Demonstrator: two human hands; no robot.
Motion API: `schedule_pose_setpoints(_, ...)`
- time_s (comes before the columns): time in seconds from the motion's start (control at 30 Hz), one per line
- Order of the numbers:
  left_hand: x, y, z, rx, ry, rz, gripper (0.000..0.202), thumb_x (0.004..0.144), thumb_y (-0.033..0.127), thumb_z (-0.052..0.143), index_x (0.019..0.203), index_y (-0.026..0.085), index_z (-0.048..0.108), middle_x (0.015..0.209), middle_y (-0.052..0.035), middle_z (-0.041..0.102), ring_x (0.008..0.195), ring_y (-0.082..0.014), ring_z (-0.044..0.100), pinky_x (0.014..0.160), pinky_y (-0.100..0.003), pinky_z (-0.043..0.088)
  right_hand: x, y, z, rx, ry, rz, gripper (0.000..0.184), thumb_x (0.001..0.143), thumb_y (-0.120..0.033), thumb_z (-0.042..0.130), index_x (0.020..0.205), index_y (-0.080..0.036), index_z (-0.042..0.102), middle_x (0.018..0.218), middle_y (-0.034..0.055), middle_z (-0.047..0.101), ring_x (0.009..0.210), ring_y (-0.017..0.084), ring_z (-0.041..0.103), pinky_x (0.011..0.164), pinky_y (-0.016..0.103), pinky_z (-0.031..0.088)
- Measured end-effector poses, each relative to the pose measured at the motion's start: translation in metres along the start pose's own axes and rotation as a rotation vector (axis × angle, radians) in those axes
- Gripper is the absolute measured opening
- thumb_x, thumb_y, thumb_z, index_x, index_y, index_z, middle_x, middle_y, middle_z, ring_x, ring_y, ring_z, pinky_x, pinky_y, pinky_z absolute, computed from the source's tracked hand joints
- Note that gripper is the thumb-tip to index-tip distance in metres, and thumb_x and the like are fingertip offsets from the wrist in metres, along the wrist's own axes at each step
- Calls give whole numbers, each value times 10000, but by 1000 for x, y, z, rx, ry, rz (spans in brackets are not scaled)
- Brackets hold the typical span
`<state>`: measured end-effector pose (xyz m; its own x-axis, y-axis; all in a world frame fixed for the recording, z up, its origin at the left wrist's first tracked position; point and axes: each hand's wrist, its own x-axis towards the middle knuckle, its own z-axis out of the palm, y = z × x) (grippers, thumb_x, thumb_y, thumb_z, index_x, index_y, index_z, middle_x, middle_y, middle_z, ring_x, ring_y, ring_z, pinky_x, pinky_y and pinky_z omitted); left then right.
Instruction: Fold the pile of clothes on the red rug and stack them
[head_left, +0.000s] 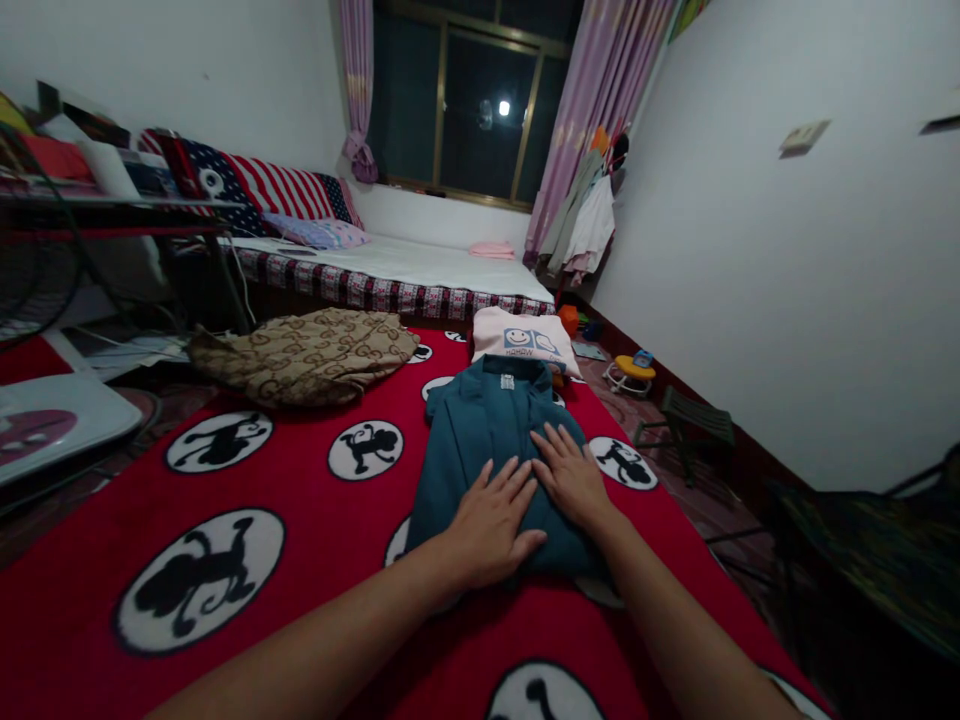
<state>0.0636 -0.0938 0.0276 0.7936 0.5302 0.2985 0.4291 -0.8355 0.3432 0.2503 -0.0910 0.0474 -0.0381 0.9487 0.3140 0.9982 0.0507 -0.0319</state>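
Note:
A folded teal jacket [469, 440] with its collar toward the far side lies on a red blanket [315, 560] printed with black monkeys in white circles. My left hand [493, 522] rests flat on the jacket's near middle, fingers stretched out. Flat on its right side lies my right hand [571, 474], fingers spread, its fingertips close to those of the left. Just beyond the collar is a folded pale pink top [517, 335] with a smiley print. Part of the jacket is hidden under my hands.
A crumpled brown patterned cloth [315, 355] lies at the blanket's far left. Beyond stands a bed [420, 262] with pillows, below a window. On the right are a small yellow stool [634, 368], a folding stool [694, 420] and a dark camouflage chair [877, 550]. A cluttered desk [172, 203] stands left.

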Motion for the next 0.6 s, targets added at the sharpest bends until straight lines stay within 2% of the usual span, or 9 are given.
schedule_pose_setpoints(0.07, -1, -1, 3, -46, -45, 42, 635, 914, 518, 451, 1422, 138, 412, 1526, -145, 320, 1437, -301, 212, 1160, -545, 160, 0, 9, 15, 35, -108, 33, 482, 958, -328, 386, 1430, -230, 402, 1526, 84, 343, 1418, 273, 258, 1014, 517, 391)
schedule_pose_setpoints(0.13, -4, -6, -3, -164, -54, 87, 501, 929, 480, 452, 1325, 186, 542, 1476, -113, 422, 1401, -273, 316, 1154, -493, 222, -3, 13, 22, 48, -151, 57, 498, 968, -344, 353, 1449, -218, 373, 1548, 70, 299, 1437, 262, 212, 1035, 490, 386)
schedule_pose_setpoints(0.2, -11, -17, -17, -298, 74, 37, 352, 950, 399, 441, 1157, 223, 664, 1369, -78, 549, 1297, -220, 472, 1110, -397, 332, -7, 13, 21, 31, -136, 93, 504, 966, -372, 362, 1442, -205, 393, 1550, 82, 294, 1437, 266, 210, 1072, 459, 353)
schedule_pose_setpoints(0.27, -22, -33, -33, -333, 324, -153, 281, 937, 323, 461, 1049, 219, 697, 1262, -76, 615, 1188, -197, 558, 1036, -343, 410, -14, 8, 15, 5, -101, 151, 504, 961, -407, 381, 1417, -199, 435, 1539, 114, 304, 1423, 284, 244, 1085, 432, 337)
schedule_pose_setpoints(0.3, -28, -42, -40, -311, 436, -278, 258, 911, 304, 496, 1058, 206, 684, 1224, -88, 625, 1142, -207, 581, 999, -346, 439, -18, 5, 11, -7, -83, 193, 507, 956, -427, 390, 1404, -199, 452, 1531, 133, 309, 1409, 296, 275, 1078, 425, 345)
schedule_pose_setpoints(0.37, -39, -59, -51, -276, 514, -497, 334, 852, 311, 564, 1152, 176, 624, 1155, -110, 642, 1031, -232, 625, 919, -372, 483, -26, 0, 3, -17, -63, 286, 528, 944, -471, 401, 1391, -196, 458, 1492, 163, 354, 1353, 311, 371, 1035, 416, 387)
schedule_pose_setpoints(0.4, -45, -66, -55, -284, 483, -582, 409, 831, 332, 585, 1202, 159, 588, 1105, -116, 658, 957, -236, 647, 870, -376, 503, -28, -2, 0, -15, -63, 334, 552, 936, -498, 404, 1392, -190, 448, 1453, 173, 399, 1306, 314, 430, 1000, 413, 416)
schedule_pose_setpoints(0.5, -56, -77, -55, -429, 280, -753, 603, 783, 424, 627, 1281, 105, 512, 932, -114, 704, 799, -250, 677, 729, -364, 529, -30, -3, -10, -11, -86, 463, 654, 901, -575, 422, 1410, -165, 395, 1300, 186, 531, 1156, 327, 562, 903, 428, 469)
schedule_pose_setpoints(0.6, -59, -71, -50, -695, 160, -783, 656, 707, 464, 691, 1231, 95, 549, 939, -121, 725, 857, -278, 686, 700, -349, 536, -25, 4, -15, 39, -124, 559, 754, 856, -626, 461, 1420, -137, 359, 1250, 204, 572, 1118, 357, 589, 878, 453, 468)
